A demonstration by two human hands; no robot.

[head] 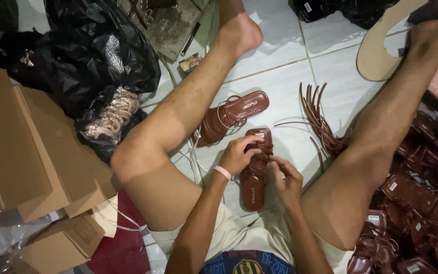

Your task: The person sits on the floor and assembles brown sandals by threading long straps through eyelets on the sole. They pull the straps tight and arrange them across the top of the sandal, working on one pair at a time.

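Brown sandal between the knees — left hand and right hand each grip its straps.

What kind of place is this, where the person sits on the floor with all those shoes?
Probably a small home workshop for making sandals. Both hands, left hand and right hand, work on a brown sandal, with loose brown straps, a heap of finished sandals and cardboard boxes nearby.

Second brown sandal lay on white tile floor, beside left leg. Loose brown straps fanned out near right leg. Pile of brown sandals at right edge. Tan sole cutout top right. Cardboard boxes stacked at left. Black bag behind them, gold braid spilling out.
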